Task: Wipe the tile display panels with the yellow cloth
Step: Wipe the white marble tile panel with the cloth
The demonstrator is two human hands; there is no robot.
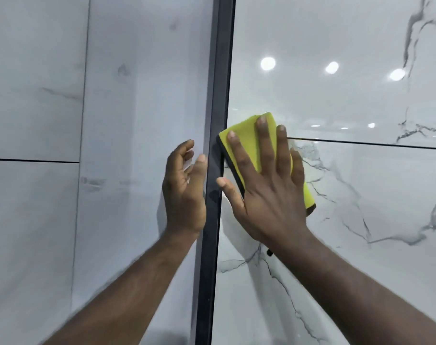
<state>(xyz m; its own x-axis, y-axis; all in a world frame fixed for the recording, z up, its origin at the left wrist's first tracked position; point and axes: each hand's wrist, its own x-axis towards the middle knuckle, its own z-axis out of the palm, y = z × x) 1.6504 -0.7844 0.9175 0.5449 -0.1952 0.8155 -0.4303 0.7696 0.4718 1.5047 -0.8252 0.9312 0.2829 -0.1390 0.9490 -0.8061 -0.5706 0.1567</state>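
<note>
Glossy marbled tile panel carries the yellow cloth at its left edge, against the black frame. Right hand presses it flat, grip released; free panel lies rightward. Left hand idle, grip released.

The right hand pressed the folded yellow cloth with a black edge flat on the glossy white, grey-veined tile panel. Above, below and right of that grip the panel ran smooth and open, crossed only by a thin dark horizontal joint level with the fingertips. Just left of the grip the upright black frame strip barred the way, and the cloth's edge reached it. Beyond the strip, the left hand hovered just beside it.
</note>
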